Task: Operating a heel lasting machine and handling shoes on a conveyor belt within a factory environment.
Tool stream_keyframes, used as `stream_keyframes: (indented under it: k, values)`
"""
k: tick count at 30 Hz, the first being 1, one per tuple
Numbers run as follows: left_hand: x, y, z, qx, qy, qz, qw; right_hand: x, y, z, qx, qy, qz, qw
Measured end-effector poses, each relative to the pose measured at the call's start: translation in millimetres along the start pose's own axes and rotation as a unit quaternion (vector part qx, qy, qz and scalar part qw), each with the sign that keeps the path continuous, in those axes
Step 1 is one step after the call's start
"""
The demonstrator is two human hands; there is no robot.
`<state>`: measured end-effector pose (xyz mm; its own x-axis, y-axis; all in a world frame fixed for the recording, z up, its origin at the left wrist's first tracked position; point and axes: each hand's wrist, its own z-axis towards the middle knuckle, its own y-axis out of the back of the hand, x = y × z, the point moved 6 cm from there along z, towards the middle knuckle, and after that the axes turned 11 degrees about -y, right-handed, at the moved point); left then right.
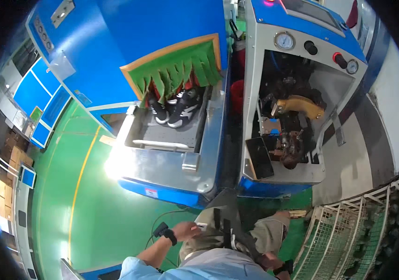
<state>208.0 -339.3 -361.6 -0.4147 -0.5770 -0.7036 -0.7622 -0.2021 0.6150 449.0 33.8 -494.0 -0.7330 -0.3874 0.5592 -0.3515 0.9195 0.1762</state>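
Note:
My left hand (184, 231), with a black device strapped at the wrist, rests by my left thigh. Its fingers are closed, and a small white object (202, 227) shows at the fingertips; its kind is too small to tell. Low beside my right hip is my right hand (268, 261), its fingers mostly hidden. In front of me to the left, a pair of black-and-white sneakers (179, 109) stands on the conveyor bed (162, 133) of a blue machine, just outside a green strip curtain (176, 67). Neither hand touches the shoes.
Ahead on the right stands a grey-and-blue machine (251, 88) with gauges, knobs and a tan curved part (302, 107) inside. A dark phone-like slab (259, 157) leans at its front edge. Wire racks (344, 224) holding dark items stand at right. A cable (155, 221) lies on the green floor.

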Motion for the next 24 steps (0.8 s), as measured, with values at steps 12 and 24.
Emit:
stream_keyframes:
  k: [12, 24]
  values:
    - [72.0, 337.9, 81.1, -0.400, 0.056, -0.018, 0.914, 30.0, -12.5, -22.8, 0.021, -0.063, -0.139, 0.988]
    - [143.1, 413.8, 239.2, -0.596, 0.174, 0.148, 0.770, 59.1, 71.2, -9.0, -0.024, -0.138, -0.119, 0.983]
